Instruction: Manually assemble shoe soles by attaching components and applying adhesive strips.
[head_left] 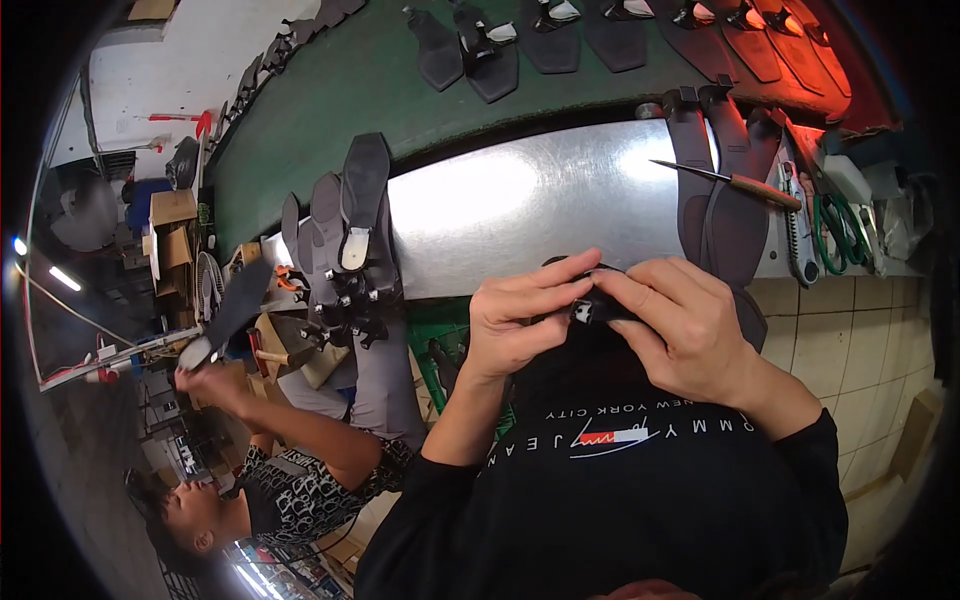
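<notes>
In front of my chest, both hands hold a small black sandal strap (pixel 602 308) with a shiny, whitish end. My left hand (pixel 520 318) pinches it from the left, its fingertips close to the other hand's. My right hand (pixel 682 325) grips the right side, thumb below and fingers above. The fingers hide much of the strap. Just beyond my hands is a bare metal plate (pixel 500 220). Dark sandal soles (pixel 692 185) lie at its right end, with a wooden-handled awl (pixel 765 190) across them. More soles (pixel 365 185) are stacked at its left end.
Behind the plate, a green belt (pixel 330 120) carries a row of sandals (pixel 550 42), red-lit at far right. A utility knife (pixel 800 225) and green-handled scissors (pixel 838 232) lie right. At left, a co-worker's hand (pixel 215 388) holds a dark sole (pixel 240 305). A green crate (pixel 432 335) stands below.
</notes>
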